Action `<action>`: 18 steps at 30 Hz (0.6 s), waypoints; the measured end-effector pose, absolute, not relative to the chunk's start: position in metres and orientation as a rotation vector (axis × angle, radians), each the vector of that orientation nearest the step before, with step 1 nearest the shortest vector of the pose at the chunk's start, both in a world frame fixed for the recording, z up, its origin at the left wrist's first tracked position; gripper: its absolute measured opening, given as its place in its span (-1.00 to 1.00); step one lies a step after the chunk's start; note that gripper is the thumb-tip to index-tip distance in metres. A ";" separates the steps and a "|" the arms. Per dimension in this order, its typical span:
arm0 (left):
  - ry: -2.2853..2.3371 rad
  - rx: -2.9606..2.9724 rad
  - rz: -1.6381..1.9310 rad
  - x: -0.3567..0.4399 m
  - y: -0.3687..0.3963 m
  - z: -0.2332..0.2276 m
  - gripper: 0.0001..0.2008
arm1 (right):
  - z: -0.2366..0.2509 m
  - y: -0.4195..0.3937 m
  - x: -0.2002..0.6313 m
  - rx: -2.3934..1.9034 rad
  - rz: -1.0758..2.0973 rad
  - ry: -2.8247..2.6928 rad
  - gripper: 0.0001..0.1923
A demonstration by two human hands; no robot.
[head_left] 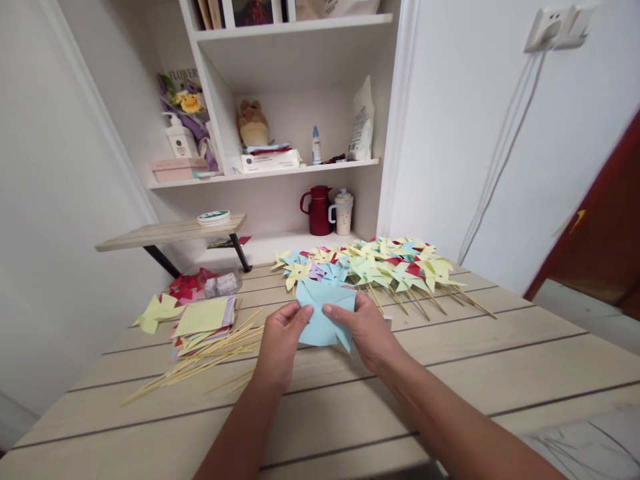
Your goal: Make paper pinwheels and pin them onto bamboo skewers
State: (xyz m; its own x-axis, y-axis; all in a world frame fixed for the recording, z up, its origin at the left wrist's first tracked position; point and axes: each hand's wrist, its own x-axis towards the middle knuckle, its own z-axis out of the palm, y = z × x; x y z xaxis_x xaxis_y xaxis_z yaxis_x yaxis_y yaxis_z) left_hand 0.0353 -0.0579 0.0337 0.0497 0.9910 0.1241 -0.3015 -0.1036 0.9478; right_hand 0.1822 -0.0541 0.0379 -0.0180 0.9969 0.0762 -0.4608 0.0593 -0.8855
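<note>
A light blue paper square (320, 303), partly folded, is held above the wooden table (450, 373) between both hands. My left hand (280, 340) pinches its left edge with thumb on top. My right hand (365, 330) grips the right side, thumb pressed near the paper's middle. Behind the paper lies a heap of finished paper pinwheels (380, 263) in yellow, blue, red and purple, on thin wooden sticks. To the left rest loose bamboo sticks (210, 363) and a stack of coloured paper sheets (203, 319).
A small raised wooden shelf (165, 233) with a round tin stands at the back left. A red jug (318, 210) and a speckled cup (343, 212) sit in the white wall shelving behind. Red paper scraps (187, 283) lie near the sheets. A power strip hangs on the right wall.
</note>
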 end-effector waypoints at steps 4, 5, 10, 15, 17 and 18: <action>0.893 1.091 1.352 0.035 -0.057 0.034 -0.68 | 0.038 -0.053 0.183 -0.792 1.381 -0.913 -0.55; 0.897 1.087 1.347 0.034 -0.057 0.034 -0.69 | 0.038 -0.053 0.183 -0.792 1.384 -0.912 -0.56; 0.823 1.116 1.255 0.034 -0.059 0.035 -0.65 | 0.036 -0.052 0.183 -0.798 1.363 -0.904 -0.57; 0.872 1.111 1.291 0.036 -0.060 0.034 -0.67 | 0.035 -0.053 0.181 -0.787 1.351 -0.966 -0.56; 0.894 1.060 1.339 0.036 -0.060 0.033 -0.66 | 0.036 -0.053 0.181 -0.780 1.329 -1.014 -0.54; 0.898 1.026 1.355 0.035 -0.060 0.033 -0.66 | 0.035 -0.052 0.181 -0.783 1.300 -1.042 -0.52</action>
